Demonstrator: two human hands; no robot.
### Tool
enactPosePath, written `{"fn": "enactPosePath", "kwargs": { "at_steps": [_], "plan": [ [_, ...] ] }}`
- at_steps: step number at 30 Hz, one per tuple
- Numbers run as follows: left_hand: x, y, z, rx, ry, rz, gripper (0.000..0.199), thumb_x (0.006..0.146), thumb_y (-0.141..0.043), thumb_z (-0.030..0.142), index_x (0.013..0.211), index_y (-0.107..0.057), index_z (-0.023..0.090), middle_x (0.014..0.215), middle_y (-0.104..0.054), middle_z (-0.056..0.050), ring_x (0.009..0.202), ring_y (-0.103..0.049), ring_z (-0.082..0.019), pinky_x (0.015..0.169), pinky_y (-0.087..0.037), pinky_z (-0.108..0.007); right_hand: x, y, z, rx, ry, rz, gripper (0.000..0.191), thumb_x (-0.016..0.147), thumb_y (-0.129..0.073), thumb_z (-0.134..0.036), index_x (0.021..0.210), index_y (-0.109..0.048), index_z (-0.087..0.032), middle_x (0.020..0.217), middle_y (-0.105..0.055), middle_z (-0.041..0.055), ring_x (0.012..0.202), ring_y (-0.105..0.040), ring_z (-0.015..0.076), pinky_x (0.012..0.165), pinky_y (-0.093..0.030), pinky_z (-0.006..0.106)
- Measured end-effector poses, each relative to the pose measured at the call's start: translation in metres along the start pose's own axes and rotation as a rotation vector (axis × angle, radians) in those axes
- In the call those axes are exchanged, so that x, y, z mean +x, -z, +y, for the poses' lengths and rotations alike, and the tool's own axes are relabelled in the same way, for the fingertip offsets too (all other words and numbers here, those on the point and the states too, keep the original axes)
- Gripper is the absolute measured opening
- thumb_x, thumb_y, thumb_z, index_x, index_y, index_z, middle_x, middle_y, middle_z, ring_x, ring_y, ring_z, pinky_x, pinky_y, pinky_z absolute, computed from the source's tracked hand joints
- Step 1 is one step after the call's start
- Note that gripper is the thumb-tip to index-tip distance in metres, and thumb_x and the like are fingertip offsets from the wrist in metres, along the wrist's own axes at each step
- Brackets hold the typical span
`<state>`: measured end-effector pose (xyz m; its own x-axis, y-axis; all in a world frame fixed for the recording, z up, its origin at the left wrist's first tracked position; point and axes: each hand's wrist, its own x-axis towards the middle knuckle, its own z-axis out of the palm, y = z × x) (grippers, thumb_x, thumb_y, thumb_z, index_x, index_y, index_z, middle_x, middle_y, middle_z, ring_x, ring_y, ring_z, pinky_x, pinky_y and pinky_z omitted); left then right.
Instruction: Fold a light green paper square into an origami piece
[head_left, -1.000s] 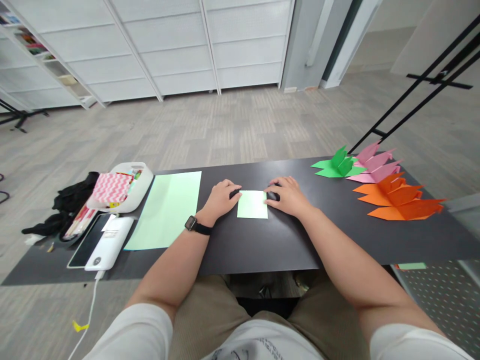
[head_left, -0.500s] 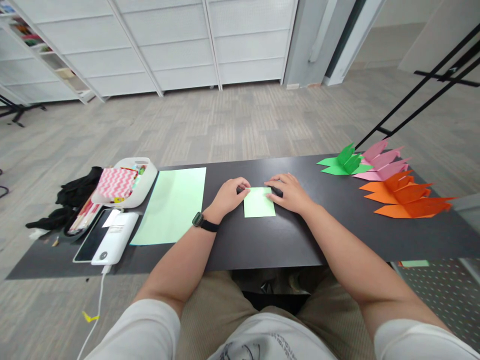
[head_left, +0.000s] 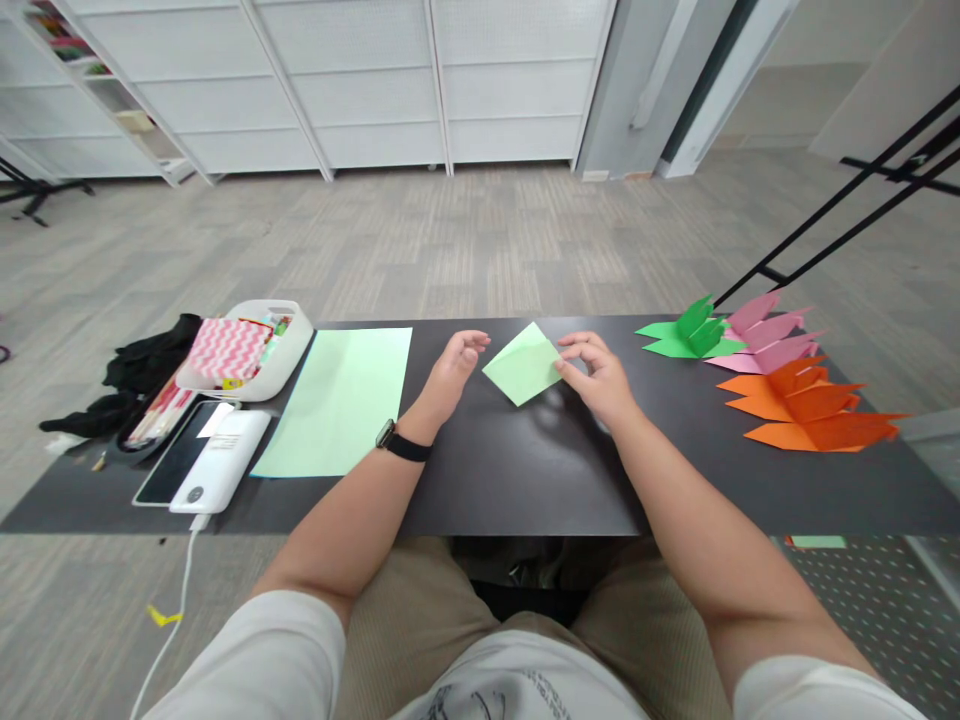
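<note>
Pinching the small light-green paper square (head_left: pixel 523 366) by its right corner, my right hand (head_left: pixel 598 378) has it turned like a diamond above the dark grey worktop (head_left: pixel 495 470). My left hand (head_left: pixel 452 372) is empty, fingers loosely apart, just beside the square's left corner. Left of that hand, a large pale-green paper sheet (head_left: pixel 341 400) lies flat.

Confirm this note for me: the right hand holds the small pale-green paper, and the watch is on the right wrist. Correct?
Not quite: the watch is on the left wrist, as the head view shows. The right hand does hold the small pale-green paper.
</note>
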<state>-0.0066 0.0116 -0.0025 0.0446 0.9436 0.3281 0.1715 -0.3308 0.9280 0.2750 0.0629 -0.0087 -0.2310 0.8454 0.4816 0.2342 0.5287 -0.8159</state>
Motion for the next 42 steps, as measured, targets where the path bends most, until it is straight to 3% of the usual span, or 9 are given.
{"fn": "enactPosePath", "kwargs": {
  "at_steps": [5, 9, 14, 19, 23, 27, 31, 35, 42],
  "plan": [
    [-0.004, -0.008, 0.013, 0.278, -0.076, -0.050, 0.049, 0.088, -0.081, 0.060, 0.115, -0.065, 0.022, 0.126, -0.067, -0.010, 0.124, -0.064, -0.028, 0.115, -0.048, -0.044, 0.000, 0.000, 0.002, 0.161, -0.123, 0.065, 0.025, 0.086, -0.082, -0.046, 0.080, -0.069, -0.025, 0.122, -0.066, 0.0066, 0.123, -0.065, 0.0279, 0.117, -0.046, 0.051],
    [-0.004, -0.012, 0.013, 0.287, 0.009, -0.038, 0.026, 0.093, -0.076, 0.044, 0.098, -0.063, 0.022, 0.119, -0.070, -0.007, 0.116, -0.066, -0.024, 0.110, -0.051, -0.040, -0.001, -0.002, 0.002, 0.168, -0.161, 0.002, 0.027, 0.087, -0.079, -0.051, 0.084, -0.068, -0.025, 0.128, -0.066, 0.0084, 0.127, -0.065, 0.0292, 0.117, -0.049, 0.052],
    [-0.001, -0.007, 0.006, 0.189, 0.097, 0.070, 0.021, 0.101, -0.063, 0.043, 0.097, -0.058, 0.023, 0.098, -0.071, -0.003, 0.094, -0.068, -0.019, 0.091, -0.056, -0.034, -0.002, -0.002, 0.008, 0.081, -0.157, -0.041, 0.042, 0.094, -0.070, -0.052, 0.130, -0.064, -0.031, 0.135, -0.069, 0.0099, 0.134, -0.064, 0.0294, 0.122, -0.047, 0.055],
    [-0.007, -0.005, 0.027, 0.525, -0.139, 0.322, 0.011, 0.103, -0.061, 0.033, 0.097, -0.060, 0.024, 0.100, -0.071, -0.005, 0.098, -0.067, -0.022, 0.098, -0.053, -0.039, -0.005, 0.002, 0.002, -0.178, 0.021, -0.029, 0.070, 0.097, -0.066, -0.046, 0.161, -0.040, -0.031, 0.144, -0.064, 0.0150, 0.139, -0.061, 0.0324, 0.120, -0.048, 0.058],
    [-0.013, -0.016, 0.036, 0.743, -0.339, -0.043, 0.008, 0.101, -0.062, 0.022, 0.096, -0.067, 0.024, 0.118, -0.073, -0.009, 0.119, -0.065, -0.027, 0.111, -0.048, -0.046, -0.010, 0.007, -0.013, -0.424, 0.310, -0.073, 0.082, 0.092, -0.076, -0.042, 0.165, -0.040, -0.029, 0.159, -0.054, 0.0187, 0.152, -0.048, 0.0390, 0.127, -0.038, 0.066],
    [-0.016, -0.029, 0.027, 0.730, -0.301, -0.330, 0.004, 0.098, -0.068, 0.020, 0.096, -0.067, 0.023, 0.124, -0.071, -0.009, 0.123, -0.064, -0.028, 0.112, -0.050, -0.045, -0.014, 0.005, -0.014, -0.532, 0.402, -0.351, 0.042, 0.095, -0.074, -0.034, 0.137, -0.071, -0.037, 0.146, -0.068, 0.0080, 0.149, -0.052, 0.0355, 0.131, -0.025, 0.068],
    [-0.016, -0.030, 0.018, 0.718, -0.229, -0.398, 0.011, 0.097, -0.074, 0.027, 0.105, -0.067, 0.023, 0.119, -0.071, -0.008, 0.117, -0.066, -0.028, 0.108, -0.052, -0.045, -0.016, 0.000, -0.002, -0.493, 0.352, -0.544, 0.024, 0.096, -0.067, -0.026, 0.114, -0.079, -0.037, 0.125, -0.078, 0.0019, 0.128, -0.067, 0.0272, 0.130, -0.030, 0.062],
    [-0.014, -0.020, 0.011, 0.757, -0.214, -0.435, 0.030, 0.094, -0.081, 0.035, 0.119, -0.069, 0.023, 0.126, -0.071, -0.009, 0.123, -0.065, -0.030, 0.112, -0.051, -0.046, -0.014, 0.005, 0.003, -0.439, 0.296, -0.558, 0.026, 0.096, -0.061, -0.021, 0.110, -0.080, -0.032, 0.114, -0.082, 0.0027, 0.110, -0.075, 0.0233, 0.124, -0.041, 0.055],
    [-0.013, -0.015, 0.015, 0.764, -0.175, -0.514, 0.018, 0.101, -0.072, 0.036, 0.112, -0.081, 0.026, 0.132, -0.074, -0.007, 0.126, -0.067, -0.030, 0.114, -0.051, -0.046, -0.013, 0.017, 0.002, -0.395, 0.201, -0.560, 0.025, 0.099, -0.063, -0.031, 0.117, -0.080, -0.033, 0.115, -0.084, 0.0023, 0.105, -0.078, 0.0251, 0.118, -0.049, 0.053]
  ]
}}
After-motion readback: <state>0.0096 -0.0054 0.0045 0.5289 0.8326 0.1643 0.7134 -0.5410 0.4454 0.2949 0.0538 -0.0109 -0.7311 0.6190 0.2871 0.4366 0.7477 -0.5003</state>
